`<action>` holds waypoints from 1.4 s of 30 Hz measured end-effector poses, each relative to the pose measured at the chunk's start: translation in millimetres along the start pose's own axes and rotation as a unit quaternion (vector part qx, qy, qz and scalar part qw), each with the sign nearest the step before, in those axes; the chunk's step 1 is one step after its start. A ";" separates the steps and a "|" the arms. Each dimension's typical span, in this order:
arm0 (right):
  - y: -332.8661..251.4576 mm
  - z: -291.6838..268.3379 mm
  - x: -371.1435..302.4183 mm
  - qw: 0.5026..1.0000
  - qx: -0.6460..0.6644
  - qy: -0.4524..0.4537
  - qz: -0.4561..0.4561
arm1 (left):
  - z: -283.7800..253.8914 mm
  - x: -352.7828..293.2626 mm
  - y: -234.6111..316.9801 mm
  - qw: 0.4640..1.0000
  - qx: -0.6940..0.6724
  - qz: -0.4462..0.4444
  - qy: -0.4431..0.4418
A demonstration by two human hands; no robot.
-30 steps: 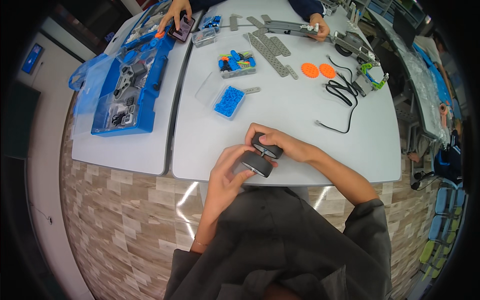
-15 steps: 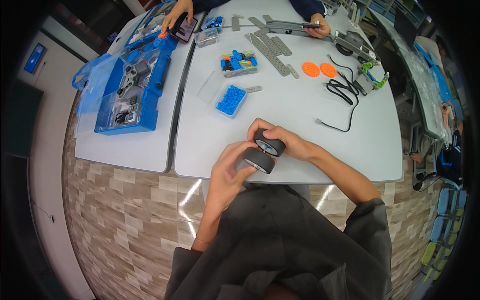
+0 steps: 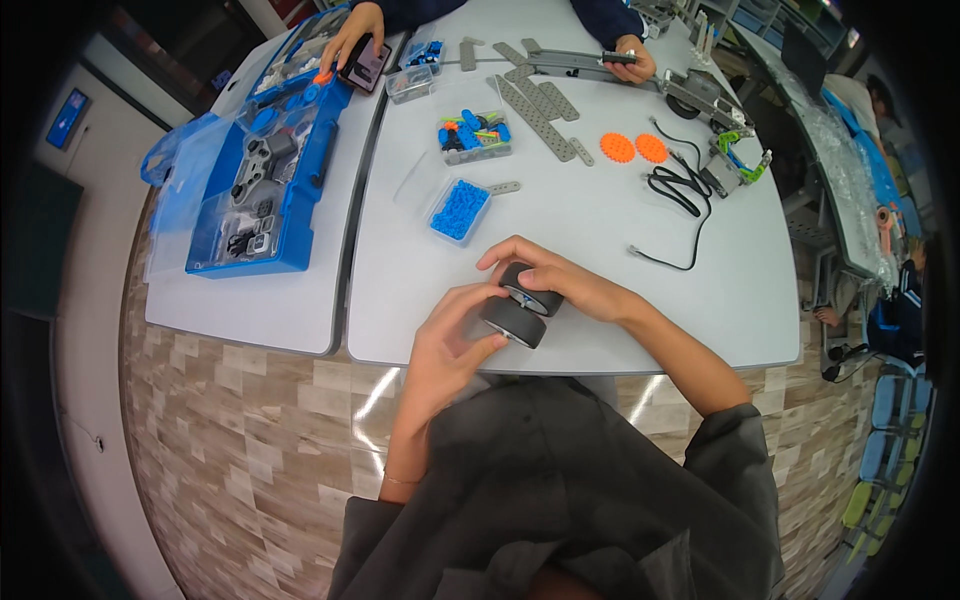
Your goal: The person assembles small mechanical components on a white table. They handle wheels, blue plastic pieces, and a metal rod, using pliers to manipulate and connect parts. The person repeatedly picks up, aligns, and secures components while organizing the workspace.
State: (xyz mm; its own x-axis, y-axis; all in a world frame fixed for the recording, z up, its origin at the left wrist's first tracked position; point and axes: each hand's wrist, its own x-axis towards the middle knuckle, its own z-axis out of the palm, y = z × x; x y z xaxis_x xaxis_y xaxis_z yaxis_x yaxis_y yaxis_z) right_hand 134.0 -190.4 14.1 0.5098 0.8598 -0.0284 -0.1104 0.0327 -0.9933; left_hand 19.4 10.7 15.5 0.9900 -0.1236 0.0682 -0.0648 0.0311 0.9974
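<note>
Two black rubber wheels with grey hubs are held close together over the near edge of the white table, a short axle showing between them. My left hand [image 3: 453, 335] grips the nearer wheel [image 3: 514, 322], thumb at its hub and fingers at its far side. With thumb and fingers closed round it, my right hand [image 3: 570, 285] holds the farther wheel [image 3: 533, 293]. Beyond my hands stands a clear box of small blue pegs [image 3: 460, 209], its lid folded back. Behind it sits another clear box of mixed blue, orange and green parts [image 3: 472, 135].
Grey perforated plates [image 3: 540, 118], two orange gears [image 3: 633, 148] and a black cable [image 3: 680, 195] lie farther back. A blue case [image 3: 300, 235] with a controller [image 3: 262, 170] stands on the left table. Across the table, a co-worker's hands hold a phone [image 3: 366, 66] and a grey part.
The two wheels are pressed closer together, with less axle showing between them. Some fingers of my right hand have lifted and stretched out. The view has shifted slightly.
</note>
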 end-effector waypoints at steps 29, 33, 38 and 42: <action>-6.4 6.9 -4.9 0.919 -0.374 0.079 -0.094 | 14.9 -0.5 -24.6 0.934 0.294 0.149 0.136; -10.1 5.9 -8.1 0.911 -0.384 0.092 -0.116 | 15.8 -0.4 -27.5 0.936 0.287 0.138 0.153; -8.8 13.5 -19.0 0.816 -0.501 0.199 -0.207 | 14.1 1.6 -30.4 0.954 0.206 0.101 0.193; 2.4 28.5 -28.5 0.816 -0.503 0.218 -0.186 | 5.9 -0.6 -28.4 0.972 0.179 0.082 0.132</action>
State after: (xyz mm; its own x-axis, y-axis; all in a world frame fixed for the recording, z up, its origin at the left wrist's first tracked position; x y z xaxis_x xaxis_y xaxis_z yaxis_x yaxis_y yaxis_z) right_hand 94.8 -200.4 15.7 0.6273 0.6161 0.4763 0.7649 -0.3726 -0.5255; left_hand 19.9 4.0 -12.7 0.9573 0.1151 0.2651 -0.2163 -0.3230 0.9214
